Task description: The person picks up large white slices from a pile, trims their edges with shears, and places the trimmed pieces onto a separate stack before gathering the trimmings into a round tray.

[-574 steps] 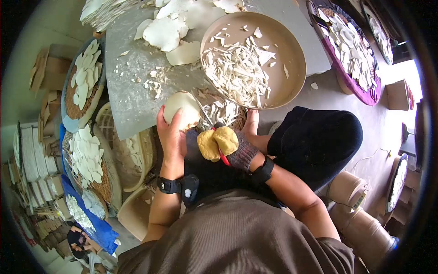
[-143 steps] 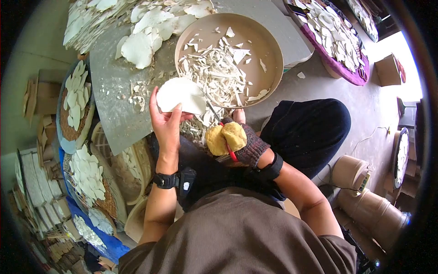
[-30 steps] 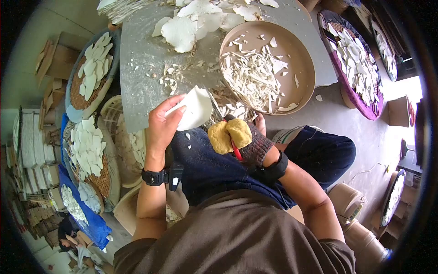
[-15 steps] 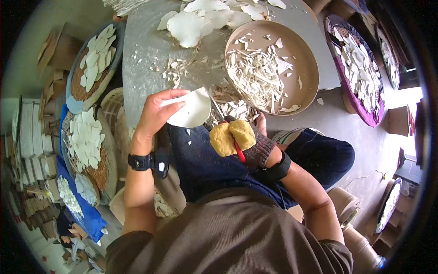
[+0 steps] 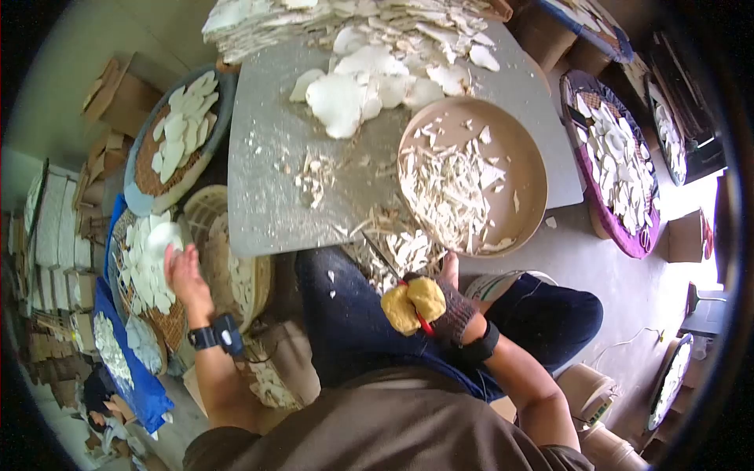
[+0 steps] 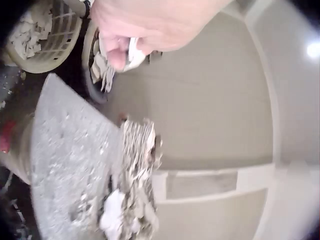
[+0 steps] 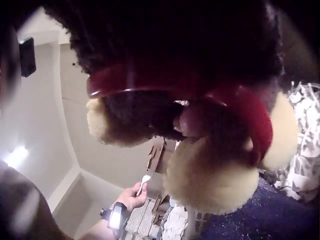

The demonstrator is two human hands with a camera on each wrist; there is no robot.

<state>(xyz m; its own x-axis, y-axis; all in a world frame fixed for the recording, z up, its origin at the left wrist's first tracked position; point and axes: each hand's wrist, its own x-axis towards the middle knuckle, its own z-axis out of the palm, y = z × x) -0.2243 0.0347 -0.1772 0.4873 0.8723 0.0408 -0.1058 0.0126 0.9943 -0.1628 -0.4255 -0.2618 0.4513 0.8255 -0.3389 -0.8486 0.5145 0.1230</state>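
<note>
At the left of the head view, my bare left hand (image 5: 187, 276) is out over a round woven tray (image 5: 174, 323) heaped with flat white slices. Thumb and fingers pinch one white slice (image 6: 134, 56), as the left wrist view shows; the right wrist view has this slice (image 7: 144, 182) too, raised in the hand. My right hand (image 5: 455, 315), in a dark knitted glove, grips red-handled scissors (image 5: 382, 255) above my lap. Yellow foam padding (image 7: 215, 177) is wrapped about the handles. The scissors' blades point towards the table's front edge, by a pile of white trimmings (image 5: 408, 255).
On the grey table (image 5: 267, 196) stand a round brown pan (image 5: 522, 169) of white slivers, loose slices (image 5: 338, 102) and a tall stack of slices (image 5: 267, 35). A plastic basket (image 5: 263, 286) lies between the left tray and my leg. Another slice-covered tray (image 5: 601, 196) stands at right.
My left hand has swung left and down from the scissors to the woven tray, carrying the white slice. The right hand keeps hold of the scissors. The head view has tilted upward.
</note>
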